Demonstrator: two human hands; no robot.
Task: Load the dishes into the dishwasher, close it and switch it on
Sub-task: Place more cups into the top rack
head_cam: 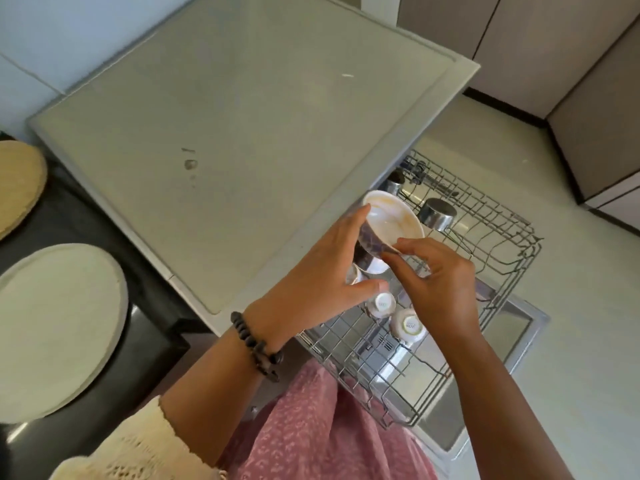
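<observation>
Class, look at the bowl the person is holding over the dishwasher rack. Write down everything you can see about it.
The bowl is small and round, white and glossy inside with a faint yellowish smear, and purplish patterned outside; it looks ceramic. It is tilted, its opening facing up and toward the camera, held above the pulled-out wire rack, beside the counter edge. The left hand grips its side, and the right hand pinches its lower rim. It seems empty of food.

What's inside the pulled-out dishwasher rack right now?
In the rack: two upturned white cups and two steel cups. The hands and their bowl cover part of it.
</observation>
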